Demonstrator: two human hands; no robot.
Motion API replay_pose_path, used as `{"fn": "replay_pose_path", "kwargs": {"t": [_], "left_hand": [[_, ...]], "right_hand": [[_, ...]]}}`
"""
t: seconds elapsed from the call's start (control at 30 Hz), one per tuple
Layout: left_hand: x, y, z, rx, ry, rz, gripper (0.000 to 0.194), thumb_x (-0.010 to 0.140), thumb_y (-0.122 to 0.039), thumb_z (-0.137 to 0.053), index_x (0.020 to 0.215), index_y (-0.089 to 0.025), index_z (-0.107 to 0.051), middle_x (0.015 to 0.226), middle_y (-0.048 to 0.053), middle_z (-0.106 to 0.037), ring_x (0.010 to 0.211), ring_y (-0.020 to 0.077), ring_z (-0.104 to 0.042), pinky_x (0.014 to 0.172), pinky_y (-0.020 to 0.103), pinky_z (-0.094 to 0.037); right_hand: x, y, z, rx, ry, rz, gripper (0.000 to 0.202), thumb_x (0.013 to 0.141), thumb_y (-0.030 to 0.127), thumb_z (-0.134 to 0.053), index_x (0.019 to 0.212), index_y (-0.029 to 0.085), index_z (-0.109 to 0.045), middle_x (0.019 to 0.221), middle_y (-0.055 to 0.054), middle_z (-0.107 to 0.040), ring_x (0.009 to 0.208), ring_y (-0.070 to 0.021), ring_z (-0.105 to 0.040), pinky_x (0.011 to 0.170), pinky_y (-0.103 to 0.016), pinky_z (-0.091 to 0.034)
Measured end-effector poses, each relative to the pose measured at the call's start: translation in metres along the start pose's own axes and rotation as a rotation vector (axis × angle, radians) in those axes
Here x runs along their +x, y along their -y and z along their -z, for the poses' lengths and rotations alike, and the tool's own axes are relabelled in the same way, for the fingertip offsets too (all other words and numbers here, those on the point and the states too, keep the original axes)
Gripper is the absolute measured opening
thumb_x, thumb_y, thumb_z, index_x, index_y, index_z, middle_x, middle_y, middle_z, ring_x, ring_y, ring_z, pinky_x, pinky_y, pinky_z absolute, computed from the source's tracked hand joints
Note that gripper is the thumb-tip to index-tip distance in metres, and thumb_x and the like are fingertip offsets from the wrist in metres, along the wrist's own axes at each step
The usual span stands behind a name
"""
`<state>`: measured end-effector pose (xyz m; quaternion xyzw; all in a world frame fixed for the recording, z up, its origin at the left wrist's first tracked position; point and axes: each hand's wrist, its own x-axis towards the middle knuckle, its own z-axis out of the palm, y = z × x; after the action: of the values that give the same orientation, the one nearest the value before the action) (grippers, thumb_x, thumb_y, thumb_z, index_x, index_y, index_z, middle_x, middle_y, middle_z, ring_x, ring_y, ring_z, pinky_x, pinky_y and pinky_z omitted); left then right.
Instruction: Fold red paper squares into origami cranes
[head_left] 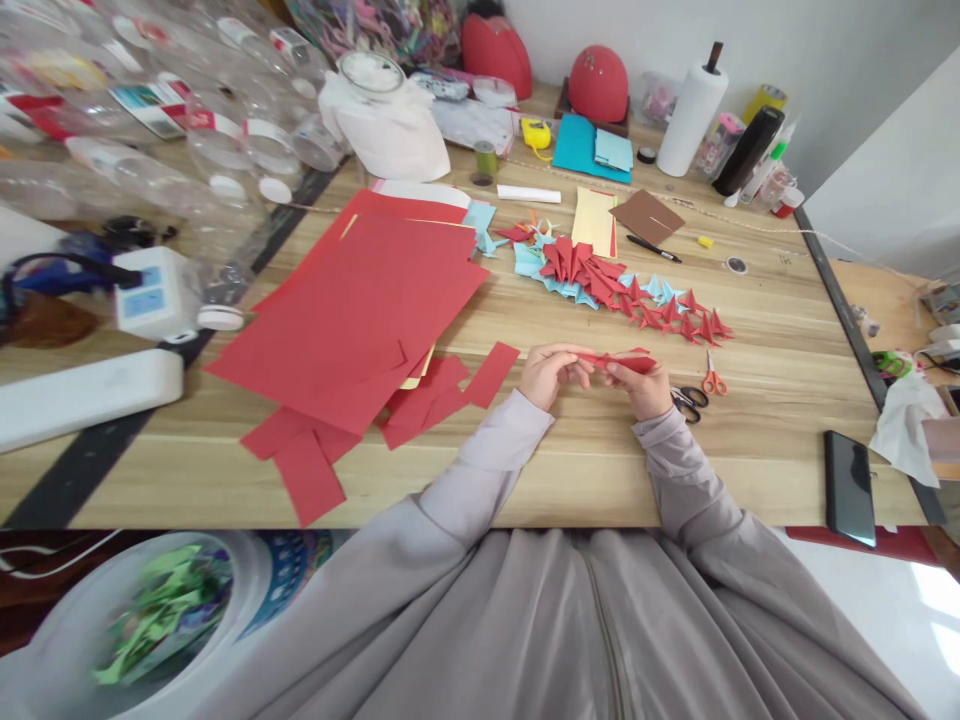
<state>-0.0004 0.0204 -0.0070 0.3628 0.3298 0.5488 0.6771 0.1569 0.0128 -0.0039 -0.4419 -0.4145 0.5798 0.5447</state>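
Observation:
Between both hands, just above the table's front part, is a small folded piece of red paper (634,361). My left hand (553,372) pinches its thin left end. My right hand (640,385) grips the wider right part with thumb and fingers. Beyond the hands lies a row of folded red paper pieces (577,265) and folded light blue paper pieces (660,290). Black-handled scissors (690,400) lie partly hidden by my right hand, and orange-handled scissors (714,378) rest beside them. To the left are large red paper sheets (352,300) and cut red strips (491,374).
Clear plastic bottles (142,180) crowd the far left. A paper towel roll (691,118), a black pen (654,248), brown paper (647,217) and a yellow tape measure (535,134) sit toward the back. A phone (850,487) lies front right; a bin (244,600) stands below left.

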Motion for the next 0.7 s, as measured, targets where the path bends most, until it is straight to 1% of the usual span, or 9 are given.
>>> {"fn": "replay_pose_path", "kwargs": {"t": [0.1,0.17,0.27,0.33,0.4,0.53,0.7], "left_hand": [[0.0,-0.002,0.001,-0.027,0.009,-0.011,0.024,0.062,-0.023,-0.056,0.075,-0.008,-0.07,0.058,0.006,-0.067,0.041,0.0151,-0.058,0.044,0.028,-0.045],[0.0,-0.002,0.001,-0.014,0.025,-0.028,0.027,0.063,-0.024,-0.056,0.08,-0.008,-0.07,0.06,0.006,-0.067,0.042,0.0147,-0.058,0.045,0.027,-0.045],[0.0,0.002,0.001,0.122,0.063,-0.049,0.03,0.066,-0.025,-0.061,0.093,-0.011,-0.068,0.064,0.003,-0.067,0.045,0.0127,-0.059,0.048,0.025,-0.047],[-0.001,0.005,-0.001,0.24,0.083,-0.067,0.033,0.067,-0.026,-0.066,0.098,-0.013,-0.066,0.066,0.002,-0.067,0.046,0.012,-0.059,0.05,0.025,-0.047],[-0.001,0.008,-0.002,0.311,0.084,-0.089,0.033,0.067,-0.028,-0.068,0.096,-0.013,-0.066,0.067,0.002,-0.067,0.047,0.0116,-0.059,0.05,0.025,-0.048],[0.0,0.009,-0.003,0.333,0.067,-0.122,0.027,0.068,-0.03,-0.069,0.088,-0.012,-0.066,0.068,0.002,-0.067,0.046,0.011,-0.059,0.049,0.024,-0.047],[-0.001,0.006,-0.004,0.339,0.078,-0.117,0.024,0.067,-0.029,-0.068,0.085,-0.013,-0.066,0.068,0.002,-0.067,0.048,0.0112,-0.06,0.051,0.024,-0.049]], "right_hand": [[0.0,0.0,0.0,-0.014,-0.006,-0.009,0.021,0.057,0.029,-0.08,0.072,0.017,-0.071,0.06,0.0,-0.069,0.047,-0.0122,-0.06,0.047,-0.025,-0.05],[0.0,0.0,0.001,-0.021,-0.015,-0.014,0.023,0.057,0.03,-0.08,0.072,0.016,-0.07,0.059,0.0,-0.068,0.047,-0.0123,-0.06,0.047,-0.025,-0.05],[0.0,0.0,0.001,-0.03,0.001,-0.005,0.022,0.058,0.03,-0.079,0.073,0.016,-0.071,0.059,0.0,-0.068,0.047,-0.0126,-0.06,0.047,-0.025,-0.05],[0.0,-0.001,0.001,-0.03,0.03,0.01,0.021,0.059,0.028,-0.079,0.074,0.016,-0.071,0.059,0.0,-0.068,0.048,-0.0128,-0.06,0.048,-0.025,-0.05],[0.0,-0.003,0.001,-0.022,0.055,0.018,0.02,0.06,0.027,-0.079,0.075,0.016,-0.071,0.059,0.0,-0.068,0.049,-0.0129,-0.061,0.048,-0.025,-0.05],[0.001,-0.005,0.004,-0.001,0.097,0.016,0.02,0.062,0.027,-0.078,0.077,0.017,-0.07,0.06,0.001,-0.068,0.051,-0.013,-0.061,0.05,-0.025,-0.051],[0.001,-0.007,0.005,-0.009,0.087,-0.003,0.026,0.061,0.029,-0.078,0.081,0.018,-0.065,0.059,0.002,-0.068,0.05,-0.0131,-0.061,0.052,-0.026,-0.051]]}}
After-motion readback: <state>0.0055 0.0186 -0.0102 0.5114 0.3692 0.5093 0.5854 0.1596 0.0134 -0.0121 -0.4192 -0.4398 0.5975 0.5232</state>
